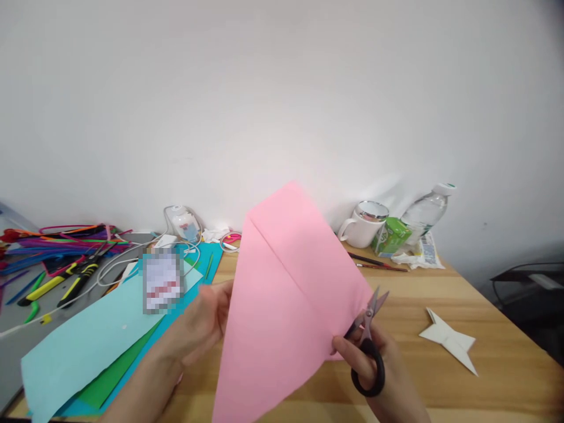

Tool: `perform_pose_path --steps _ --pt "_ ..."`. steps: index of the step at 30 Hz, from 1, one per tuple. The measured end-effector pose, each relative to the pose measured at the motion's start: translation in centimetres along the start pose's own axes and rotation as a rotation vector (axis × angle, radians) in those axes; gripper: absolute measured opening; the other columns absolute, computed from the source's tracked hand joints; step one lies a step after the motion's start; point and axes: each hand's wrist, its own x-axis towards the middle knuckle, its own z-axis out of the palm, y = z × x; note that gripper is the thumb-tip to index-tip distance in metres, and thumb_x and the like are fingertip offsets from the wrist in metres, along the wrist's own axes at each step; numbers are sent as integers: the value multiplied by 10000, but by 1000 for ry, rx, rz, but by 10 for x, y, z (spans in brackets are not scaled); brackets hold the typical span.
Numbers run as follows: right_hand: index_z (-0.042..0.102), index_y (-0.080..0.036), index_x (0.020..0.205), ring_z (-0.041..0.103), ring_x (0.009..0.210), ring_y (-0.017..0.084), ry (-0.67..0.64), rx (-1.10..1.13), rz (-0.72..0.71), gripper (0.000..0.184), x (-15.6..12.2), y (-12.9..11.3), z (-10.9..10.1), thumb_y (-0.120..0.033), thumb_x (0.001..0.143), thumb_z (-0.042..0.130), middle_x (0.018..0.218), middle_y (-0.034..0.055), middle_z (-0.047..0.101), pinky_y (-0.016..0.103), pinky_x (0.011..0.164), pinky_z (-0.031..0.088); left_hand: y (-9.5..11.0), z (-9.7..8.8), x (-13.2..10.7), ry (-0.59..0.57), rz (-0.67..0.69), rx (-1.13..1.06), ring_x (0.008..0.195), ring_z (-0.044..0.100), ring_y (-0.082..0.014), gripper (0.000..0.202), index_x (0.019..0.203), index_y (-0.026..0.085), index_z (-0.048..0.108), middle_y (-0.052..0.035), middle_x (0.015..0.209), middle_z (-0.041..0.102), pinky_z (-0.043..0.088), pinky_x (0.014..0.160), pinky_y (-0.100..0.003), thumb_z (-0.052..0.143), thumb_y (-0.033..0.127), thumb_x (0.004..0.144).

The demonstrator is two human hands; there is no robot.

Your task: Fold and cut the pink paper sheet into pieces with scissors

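Note:
A large sheet of pink paper (pixel 282 294) is held up off the table, tilted, with a diagonal crease or folded edge across its upper part. My right hand (pixel 370 358) grips a pair of scissors (pixel 372 346) with black handles, and its fingers also pinch the paper's right corner. The scissor blades point upward, slightly apart, beside that corner. At the paper's left edge is my left hand (pixel 209 317), slightly blurred. Its fingers pass behind the sheet, so their grip is hidden.
A folded white paper star (pixel 449 341) lies at right. Behind stand a mug (pixel 363 226), a green carton (pixel 391 237) and a tilted bottle (pixel 425 211). At left are light-blue paper (pixel 97 335), a blurred-out phone (pixel 163 282), pliers (pixel 70 279), pipe cleaners (pixel 66 244) and a white cable.

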Motion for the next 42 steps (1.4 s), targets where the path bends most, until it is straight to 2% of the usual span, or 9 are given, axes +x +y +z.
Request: perform_pose_path --steps 2,5,9,18,22,24,26,33,42 --pt "515 -191 629 429 527 127 -3 -27 9 294 0 -1 -3 -402 659 718 560 -32 491 227 484 376 42 8 29 -104 -42 -29 888 655 -304 447 1004 117 681 -148 897 724 512 746 -387 717 400 660" --pt "519 -188 624 427 520 120 -9 -53 25 297 -1 -5 -6 -399 659 724 553 -32 500 221 483 363 69 5 50 -302 -148 -47 833 674 -283 356 964 104 698 -151 907 726 513 734 -375 706 333 692" --pt "545 -181 657 425 532 113 -33 -17 40 283 -1 -10 -5 -396 662 728 570 -34 509 215 494 360 65 -7 53 -411 -234 -83 829 677 -250 260 989 104 695 -146 941 721 509 748 -349 633 240 776" --pt "582 -181 695 513 592 147 -74 -27 -14 217 -4 -25 -1 -366 710 697 630 3 585 240 554 411 68 -17 53 -345 -260 -130 785 686 -220 206 963 121 704 -126 909 733 537 710 -309 631 182 780" --pt "624 -196 922 507 584 150 -360 -54 -38 319 -6 -28 -17 -390 682 707 655 8 594 256 544 392 72 -25 54 -323 -215 -138 772 691 -225 216 972 125 704 -125 914 733 548 695 -307 643 177 771" --pt "645 -196 940 504 570 142 -515 -128 5 358 -9 -30 -23 -377 645 736 635 -1 588 257 553 392 73 -29 55 -315 -202 -145 793 690 -228 224 986 139 701 -118 931 731 549 707 -311 642 170 772" --pt "655 -201 938 505 569 138 -568 -199 56 348 -12 -33 -27 -352 636 738 647 -2 592 255 557 397 73 -32 55 -299 -186 -148 784 692 -224 223 982 154 703 -106 919 735 553 696 -304 648 162 767" --pt "689 -216 879 562 600 168 -560 -303 144 336 -12 -42 -26 -254 551 752 652 -11 622 257 566 446 72 -37 54 -284 -171 -145 749 697 -230 211 945 152 715 -107 884 741 558 670 -301 679 175 738" --pt "659 -236 1003 586 614 166 -565 -255 227 488 -10 -43 -16 -253 528 771 735 0 646 239 539 454 71 -33 50 -326 -220 -108 780 694 -246 217 964 124 707 -136 925 730 550 678 -313 649 199 769"
